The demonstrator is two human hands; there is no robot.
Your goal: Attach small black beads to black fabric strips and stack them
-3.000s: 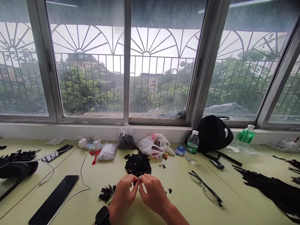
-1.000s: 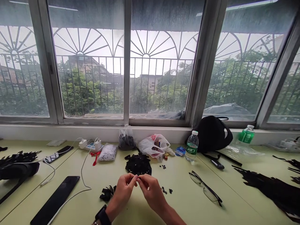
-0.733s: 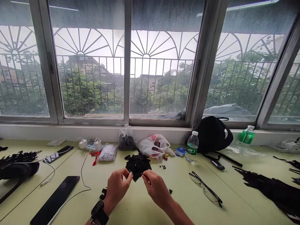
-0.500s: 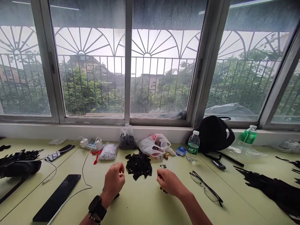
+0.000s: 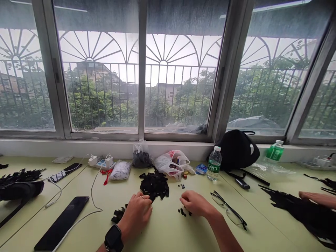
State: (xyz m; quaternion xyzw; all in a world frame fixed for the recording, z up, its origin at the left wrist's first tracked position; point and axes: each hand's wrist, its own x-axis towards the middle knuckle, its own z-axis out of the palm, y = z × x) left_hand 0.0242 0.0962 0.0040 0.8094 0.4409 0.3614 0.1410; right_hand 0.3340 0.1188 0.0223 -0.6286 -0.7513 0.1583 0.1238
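Left hand [image 5: 138,212] curled, grip hidden, by black jagged cloth heap [image 5: 154,183] toward pale-green desk [image 5: 165,232]'s far edge | right hand [image 5: 195,203] curled, grip hidden, by small black discs [image 5: 182,212] | careless knuckles could scatter discs

Jumbled black fabric pieces [image 5: 154,184] lie heaped toward the surface's [image 5: 164,232] far edge, a smaller pile [image 5: 119,214] farther from it; small dark button-like discs [image 5: 182,211] lie in two loose groups.

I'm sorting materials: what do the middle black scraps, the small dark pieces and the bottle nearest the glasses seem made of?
Black scraps: probably fabric, matte, with jagged edges.
Small dark pieces: perhaps plastic or metal; too small to tell.
Bottle: likely clear, glossy plastic, see-through with bright highlights.
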